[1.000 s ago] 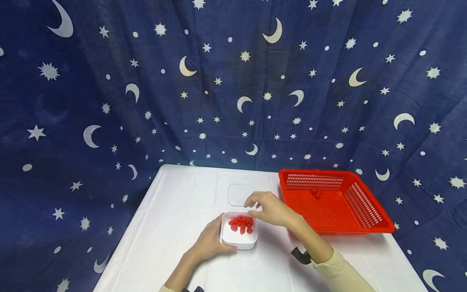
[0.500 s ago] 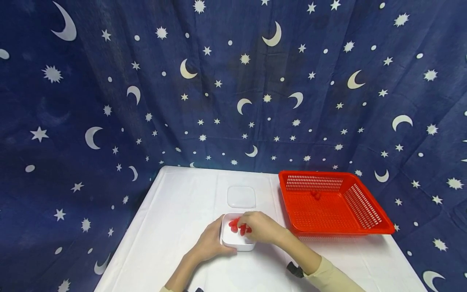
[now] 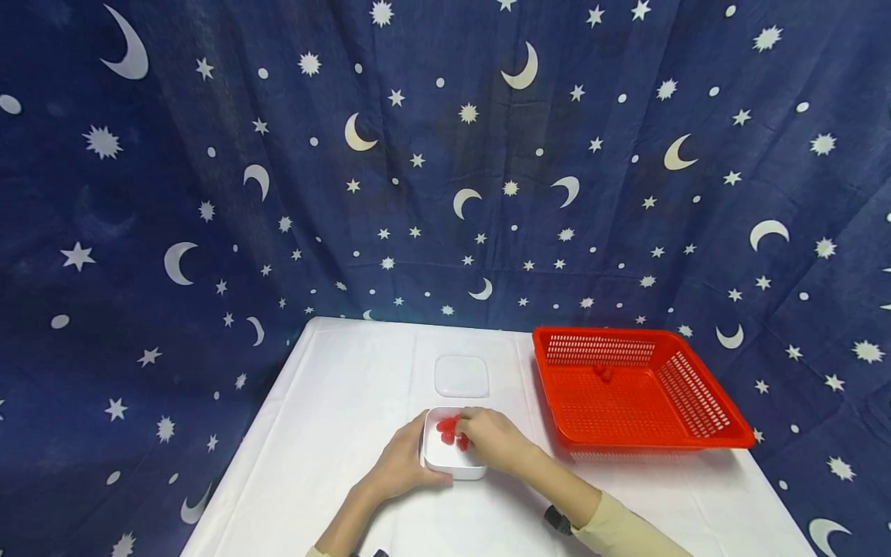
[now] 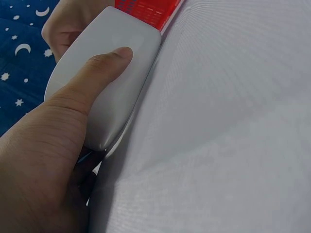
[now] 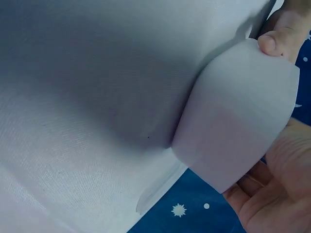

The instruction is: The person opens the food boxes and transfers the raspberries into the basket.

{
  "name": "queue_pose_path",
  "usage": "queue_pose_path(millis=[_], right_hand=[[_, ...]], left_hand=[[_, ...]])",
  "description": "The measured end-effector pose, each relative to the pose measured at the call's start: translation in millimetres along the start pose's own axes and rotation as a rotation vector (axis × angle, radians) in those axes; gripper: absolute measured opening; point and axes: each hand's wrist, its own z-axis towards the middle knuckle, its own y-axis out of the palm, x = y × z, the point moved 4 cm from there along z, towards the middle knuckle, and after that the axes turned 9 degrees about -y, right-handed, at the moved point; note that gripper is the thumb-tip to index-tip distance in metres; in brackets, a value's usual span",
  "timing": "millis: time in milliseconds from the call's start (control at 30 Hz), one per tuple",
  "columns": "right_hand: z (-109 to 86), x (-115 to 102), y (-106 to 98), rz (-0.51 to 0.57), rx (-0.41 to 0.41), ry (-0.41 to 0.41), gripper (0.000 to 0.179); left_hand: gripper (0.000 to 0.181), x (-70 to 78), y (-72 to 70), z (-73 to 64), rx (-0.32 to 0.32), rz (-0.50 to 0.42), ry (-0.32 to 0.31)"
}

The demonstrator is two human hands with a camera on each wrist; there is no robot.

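The right hand [image 3: 496, 441] has dipped among red pieces [image 3: 448, 438], apparently handling them — grip unclear — while the left hand [image 3: 398, 466] grips the white box [image 3: 466, 473].

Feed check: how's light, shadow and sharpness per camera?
Head: brightly lit, the small red pieces in the white square plastic container look soft-edged, and the translucent square lid is faint against the white fabric tablecloth; left wrist: dimmer, with fine ripple lines on the tablecloth; right wrist: bluish, with a broad, soft shadow across the tablecloth and a pinkish tint on the container.
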Motion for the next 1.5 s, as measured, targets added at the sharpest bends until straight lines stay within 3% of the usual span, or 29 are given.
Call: queue_pose_path(millis=[200,567,1033,1300,1500], right_hand=[[2.7,-2.8,-0.3,-0.058,0.004,-0.011,0.016],[6.4,-4.3,2.5,-0.064,-0.058,-0.06,0.016],[6.5,2.6,4.2,0.022,-0.083,-0.048,0.019],[7.8,4.7,-7.8,0.102,-0.04,-0.041,0.013],[10.6,10.3,-26.8,0.119,-0.023,0.027,0.008]], left_hand=[[0.119,1.6,-1.3,-0.2,-0.001,-0.019,0.008],[0.119,-0.9,-0.1,-1.2,0.001,-0.03,-0.002],[0.117,-2.9,0.6,0.7,0.006,-0.03,0.013],[0.118,-1.2,0.1,0.5,-0.001,-0.04,0.025],[0.117,1.0,-1.0,0.0,-0.006,-0.039,0.036]])
